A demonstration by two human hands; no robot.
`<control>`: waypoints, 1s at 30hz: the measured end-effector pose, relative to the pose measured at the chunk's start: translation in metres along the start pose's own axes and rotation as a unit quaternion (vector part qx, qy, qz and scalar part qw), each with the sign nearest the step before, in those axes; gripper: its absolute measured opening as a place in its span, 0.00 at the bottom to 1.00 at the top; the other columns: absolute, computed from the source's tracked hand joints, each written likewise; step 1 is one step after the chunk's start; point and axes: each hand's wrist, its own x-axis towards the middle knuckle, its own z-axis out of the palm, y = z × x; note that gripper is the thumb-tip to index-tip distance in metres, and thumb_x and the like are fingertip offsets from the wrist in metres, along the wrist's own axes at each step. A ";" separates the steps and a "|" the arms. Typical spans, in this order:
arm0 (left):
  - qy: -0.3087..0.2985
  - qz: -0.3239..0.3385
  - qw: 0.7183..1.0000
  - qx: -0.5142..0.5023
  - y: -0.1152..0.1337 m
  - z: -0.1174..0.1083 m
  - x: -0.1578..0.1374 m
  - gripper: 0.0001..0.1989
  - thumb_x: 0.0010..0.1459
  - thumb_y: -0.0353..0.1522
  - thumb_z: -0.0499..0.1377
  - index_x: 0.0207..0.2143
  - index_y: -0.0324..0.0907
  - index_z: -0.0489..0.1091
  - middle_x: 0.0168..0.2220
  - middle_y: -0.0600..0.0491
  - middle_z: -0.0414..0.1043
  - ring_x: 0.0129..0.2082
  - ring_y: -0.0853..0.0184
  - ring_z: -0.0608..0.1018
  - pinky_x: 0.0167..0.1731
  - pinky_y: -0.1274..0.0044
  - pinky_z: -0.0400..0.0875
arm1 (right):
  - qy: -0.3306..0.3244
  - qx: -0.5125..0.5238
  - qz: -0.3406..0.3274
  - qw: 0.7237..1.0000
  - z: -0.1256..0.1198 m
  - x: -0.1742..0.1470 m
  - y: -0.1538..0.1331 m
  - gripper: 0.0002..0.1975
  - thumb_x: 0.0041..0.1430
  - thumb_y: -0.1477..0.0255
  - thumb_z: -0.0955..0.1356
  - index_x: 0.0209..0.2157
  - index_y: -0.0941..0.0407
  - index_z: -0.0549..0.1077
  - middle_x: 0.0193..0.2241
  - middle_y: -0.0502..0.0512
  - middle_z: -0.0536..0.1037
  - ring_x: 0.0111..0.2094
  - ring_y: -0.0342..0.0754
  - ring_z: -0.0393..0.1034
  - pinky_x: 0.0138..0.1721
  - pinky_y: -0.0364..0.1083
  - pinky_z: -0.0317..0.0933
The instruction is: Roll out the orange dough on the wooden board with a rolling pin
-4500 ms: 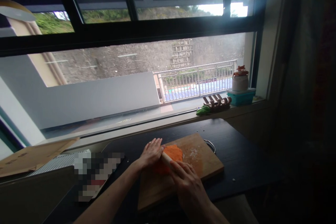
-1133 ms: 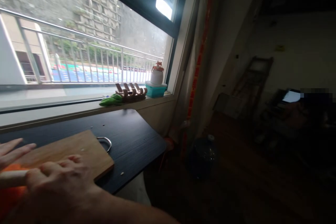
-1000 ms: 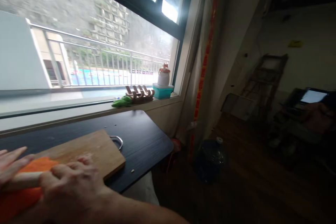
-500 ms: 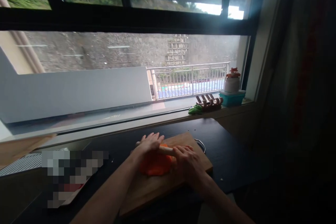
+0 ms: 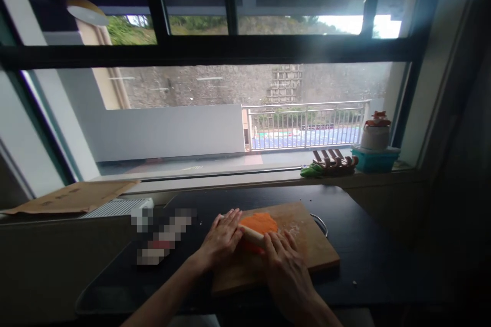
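A pale wooden rolling pin [image 5: 253,236] lies slantwise across a flat sheet of orange dough [image 5: 262,221]. Over its left end is my left hand [image 5: 223,235], fingers laid together across the wood. My right hand [image 5: 286,260] wraps the other end from above, its knuckles bent. Most of the dough shows beyond the pin; a smaller reddish-orange strip shows on the near side. Under it all is a wooden cutting board [image 5: 321,249] with whitish smears right of the dough. Both palms and the pin's ends are hidden.
The board rests on a black table [image 5: 368,260]; a metal handle [image 5: 320,225] sticks out at its right. A blurred-out item [image 5: 164,237] lies left. Brown paper [image 5: 72,197] lies farther left. On the windowsill stand a brown rack [image 5: 333,162], a green item [image 5: 311,170] and a teal box [image 5: 375,159].
My hands have drawn the rolling pin from the dough's far part back toward me. My left fingers, raised before, now lie lower over the pin. The view has swung left and up.
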 end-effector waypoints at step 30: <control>0.133 0.014 0.991 -0.011 0.016 0.015 -0.049 0.26 0.66 0.36 0.45 0.64 0.40 0.54 0.65 0.46 0.56 0.65 0.59 0.59 0.63 0.56 0.50 | -0.169 -0.107 0.099 0.975 0.018 0.055 0.046 0.25 0.68 0.67 0.52 0.56 0.60 0.68 0.59 0.64 0.67 0.64 0.58 0.51 0.63 0.61 0.38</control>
